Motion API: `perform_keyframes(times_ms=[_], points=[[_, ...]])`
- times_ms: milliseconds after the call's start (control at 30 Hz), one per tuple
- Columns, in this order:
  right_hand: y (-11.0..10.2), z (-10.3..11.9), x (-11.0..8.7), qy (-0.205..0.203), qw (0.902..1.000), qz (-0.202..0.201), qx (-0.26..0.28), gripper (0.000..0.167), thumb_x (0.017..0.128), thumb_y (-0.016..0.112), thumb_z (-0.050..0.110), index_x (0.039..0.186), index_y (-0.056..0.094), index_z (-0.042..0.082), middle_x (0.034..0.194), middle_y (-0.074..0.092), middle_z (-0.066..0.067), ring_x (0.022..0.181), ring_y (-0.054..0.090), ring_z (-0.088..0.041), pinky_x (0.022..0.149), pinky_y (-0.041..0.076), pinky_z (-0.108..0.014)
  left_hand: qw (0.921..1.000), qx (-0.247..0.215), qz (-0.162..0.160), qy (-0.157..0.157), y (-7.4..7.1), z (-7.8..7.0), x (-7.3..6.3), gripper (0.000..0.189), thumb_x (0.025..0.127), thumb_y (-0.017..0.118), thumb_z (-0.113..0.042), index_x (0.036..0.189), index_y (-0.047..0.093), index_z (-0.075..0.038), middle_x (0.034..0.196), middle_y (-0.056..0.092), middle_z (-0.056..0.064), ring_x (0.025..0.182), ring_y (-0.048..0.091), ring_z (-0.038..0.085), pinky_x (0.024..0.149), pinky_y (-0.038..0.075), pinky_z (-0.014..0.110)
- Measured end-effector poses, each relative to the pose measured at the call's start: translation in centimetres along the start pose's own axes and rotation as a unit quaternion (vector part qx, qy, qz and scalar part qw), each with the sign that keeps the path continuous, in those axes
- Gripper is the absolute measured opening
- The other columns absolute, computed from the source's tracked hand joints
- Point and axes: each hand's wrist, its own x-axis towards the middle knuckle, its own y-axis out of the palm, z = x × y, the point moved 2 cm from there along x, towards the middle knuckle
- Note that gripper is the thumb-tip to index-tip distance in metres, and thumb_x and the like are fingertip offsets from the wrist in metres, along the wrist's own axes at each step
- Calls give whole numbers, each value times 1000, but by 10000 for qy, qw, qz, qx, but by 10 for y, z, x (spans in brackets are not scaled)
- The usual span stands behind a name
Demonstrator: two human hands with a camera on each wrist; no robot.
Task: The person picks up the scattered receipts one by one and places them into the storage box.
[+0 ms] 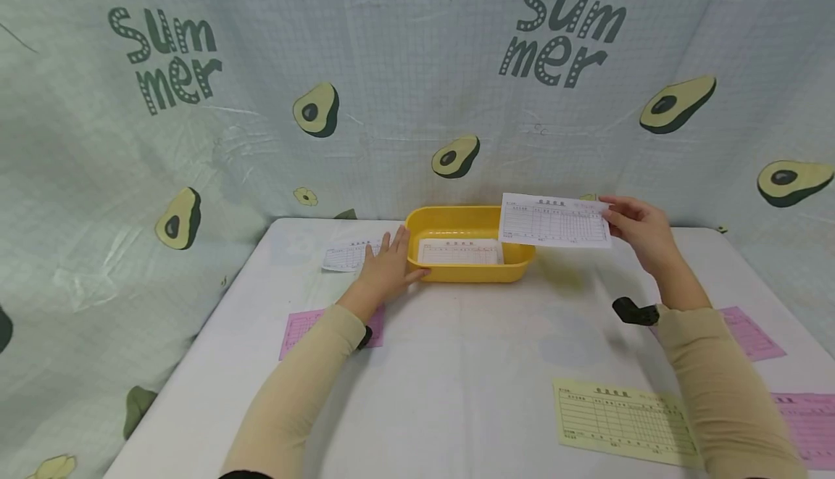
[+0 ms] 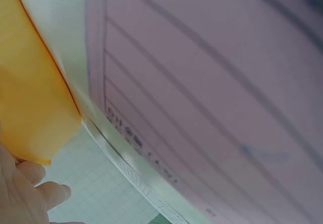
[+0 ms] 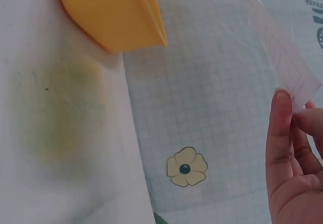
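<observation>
My right hand (image 1: pixel 642 236) pinches a white printed form slip (image 1: pixel 554 221) by its right end, between thumb and fingers. The slip is held up in the air and overlaps the right part of a yellow plastic basin (image 1: pixel 472 274). In the right wrist view the slip (image 3: pixel 285 57) appears edge-on above the fingertips. My left hand (image 1: pixel 386 270) rests against the left end of the basin with its fingers spread and straight. Inside the basin lies another white form slip (image 1: pixel 459 251). A further white slip (image 1: pixel 346 256) lies on the table behind the left hand.
A pink slip (image 1: pixel 301 330) lies partly under the left forearm. Toward the right are a yellow slip (image 1: pixel 620 421) and two pink slips (image 1: pixel 750 334), partly covered by the right sleeve. A printed cloth curtain (image 1: pixel 391 66) hangs behind the white table (image 1: pixel 457 377).
</observation>
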Motion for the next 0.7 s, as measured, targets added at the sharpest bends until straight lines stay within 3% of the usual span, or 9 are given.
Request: perform_keyframes(times_ms=[133, 367, 700], points=[[7, -1, 3, -138, 9988, -94, 458, 35, 104, 60, 7, 138, 60, -2, 103, 64, 9, 88, 63, -4, 76, 53, -12, 10000, -8, 27, 5, 0, -1, 0, 100, 100, 50, -64, 164, 6, -1, 171, 5, 13, 155, 9, 39, 119, 12, 68], [27, -4, 8, -73, 9994, -258, -214, 44, 106, 57, 14, 145, 52, -5, 107, 61, 11, 90, 61, -5, 78, 53, -11, 10000, 26, 1, 23, -1, -1, -2, 100, 100, 50, -64, 164, 6, -1, 171, 6, 13, 155, 10, 39, 119, 12, 68], [56, -14, 14, 212, 9993, -127, -263, 45, 107, 55, 15, 148, 51, -4, 115, 59, 1, 93, 61, -7, 81, 53, -13, 10000, 39, 14, -3, -1, 0, -1, 100, 100, 50, -65, 164, 6, -1, 171, 6, 13, 155, 10, 39, 119, 12, 68]])
